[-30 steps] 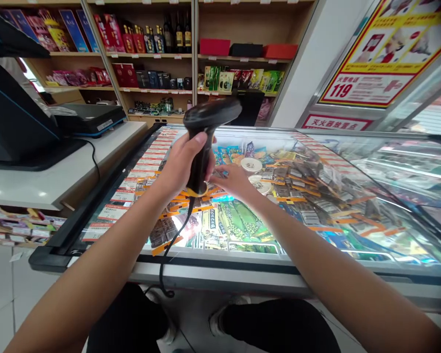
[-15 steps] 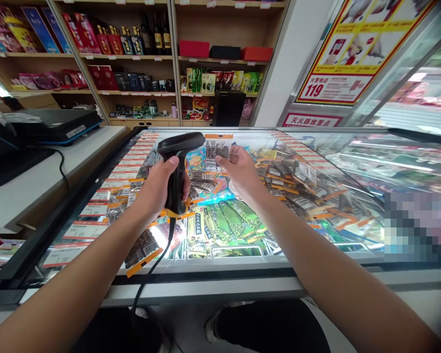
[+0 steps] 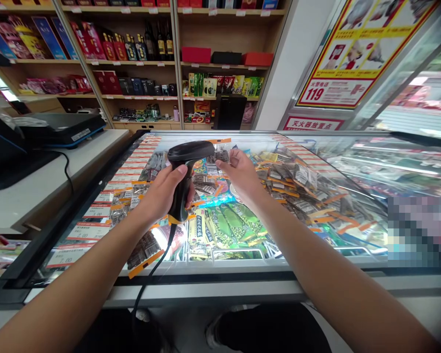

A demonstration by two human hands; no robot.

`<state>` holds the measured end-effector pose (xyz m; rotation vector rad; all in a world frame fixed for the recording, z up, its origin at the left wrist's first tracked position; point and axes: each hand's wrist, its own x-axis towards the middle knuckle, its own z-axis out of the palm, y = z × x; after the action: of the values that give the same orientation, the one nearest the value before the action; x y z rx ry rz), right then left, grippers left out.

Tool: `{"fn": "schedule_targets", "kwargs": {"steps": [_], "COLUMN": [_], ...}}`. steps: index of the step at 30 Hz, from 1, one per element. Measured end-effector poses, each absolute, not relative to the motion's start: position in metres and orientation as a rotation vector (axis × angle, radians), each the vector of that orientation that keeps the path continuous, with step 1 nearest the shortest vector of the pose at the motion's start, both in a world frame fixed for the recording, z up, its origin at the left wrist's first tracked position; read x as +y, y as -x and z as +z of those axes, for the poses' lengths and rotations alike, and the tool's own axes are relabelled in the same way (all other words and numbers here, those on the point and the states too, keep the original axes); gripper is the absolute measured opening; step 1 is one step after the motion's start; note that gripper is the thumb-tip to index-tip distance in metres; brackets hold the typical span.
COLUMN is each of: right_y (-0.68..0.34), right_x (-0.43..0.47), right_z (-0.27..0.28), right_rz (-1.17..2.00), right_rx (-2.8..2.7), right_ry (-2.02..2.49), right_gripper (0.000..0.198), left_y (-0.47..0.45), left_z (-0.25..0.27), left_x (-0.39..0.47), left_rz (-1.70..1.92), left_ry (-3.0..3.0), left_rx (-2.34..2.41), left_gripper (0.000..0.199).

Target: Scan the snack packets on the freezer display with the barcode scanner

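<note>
My left hand (image 3: 165,191) grips the handle of a black corded barcode scanner (image 3: 188,164), its head pointing right. My right hand (image 3: 242,176) holds up a small clear packet with an orange header and a barcode (image 3: 219,153), right in front of the scanner head. Both hands hover over the glass lid of a chest freezer (image 3: 213,267). Under the glass lie many similar orange-tagged packets (image 3: 297,181) and green packages (image 3: 231,220). The scanner's cable (image 3: 147,284) hangs down past the freezer's front edge.
A white counter (image 3: 33,191) at left carries a black till screen (image 3: 3,157) and a flat black device (image 3: 59,128). Price labels (image 3: 106,196) line the freezer's left rim. Wooden shelves (image 3: 176,63) of boxes and bottles stand behind. A second glass freezer (image 3: 407,166) lies to the right.
My right hand picked a packet off the glass and raised it to the scanner head. My left hand lowered the scanner and leveled it toward the packet.
</note>
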<state>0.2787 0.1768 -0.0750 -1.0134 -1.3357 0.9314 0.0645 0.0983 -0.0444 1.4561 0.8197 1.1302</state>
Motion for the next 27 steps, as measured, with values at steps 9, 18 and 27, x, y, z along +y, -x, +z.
{"fn": "schedule_targets", "kwargs": {"steps": [9,18,27], "right_y": [-0.369,-0.414,-0.321], "right_x": [0.178,0.194,0.175], "right_z": [-0.021,-0.032,-0.058], "right_rz": [0.006,-0.094,0.35], "right_rx": [-1.626,-1.646,-2.077], "right_ry": [1.841,2.192,1.368], "right_gripper": [0.051,0.023,0.037], "left_y": [-0.065,-0.067,-0.067], "left_z": [-0.042,-0.037,-0.035], "left_x": [0.097,0.096,0.095], "left_rz": [1.161,1.165,1.198], "left_ry": [-1.458,-1.472,-1.439], "left_rx": [0.841,0.873,0.857], "left_gripper": [0.042,0.04,0.042]}}
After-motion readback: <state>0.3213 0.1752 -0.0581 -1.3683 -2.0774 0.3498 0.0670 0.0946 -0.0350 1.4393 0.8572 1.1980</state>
